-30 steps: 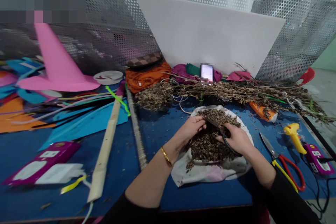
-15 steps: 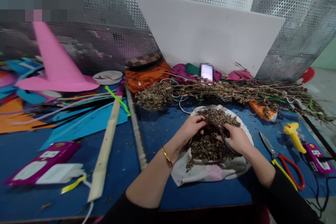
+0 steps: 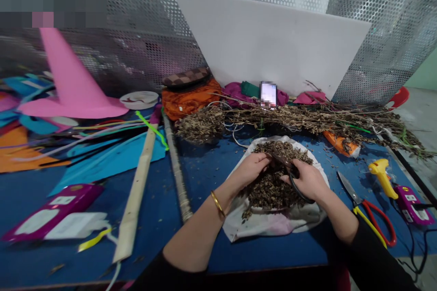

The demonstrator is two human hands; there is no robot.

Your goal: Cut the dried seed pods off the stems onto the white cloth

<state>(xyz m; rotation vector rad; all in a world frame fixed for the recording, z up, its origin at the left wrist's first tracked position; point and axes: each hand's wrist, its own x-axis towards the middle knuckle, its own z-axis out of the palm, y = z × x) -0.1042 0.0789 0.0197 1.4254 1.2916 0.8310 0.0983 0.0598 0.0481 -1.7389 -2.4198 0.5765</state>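
Note:
A heap of brown dried plant bits lies on a white cloth in front of me. Over the heap, my right hand grips a pair of scissors by its black handles, the dark blades pointing up and left. My left hand is closed in a pinch beside the blade tips. Its fingers seem to hold a piece of the dried plant, though the piece is hard to make out against the heap.
Long dried stems stretch behind the cloth. To the right lie red-and-yellow-handled scissors, a yellow glue gun and a purple power strip. At left are a wooden stick, a pink cone hat and another purple power strip.
My left hand has shifted slightly, its fingers drawing closer together near the blades. The right hand and its scissors stay nearly in place.

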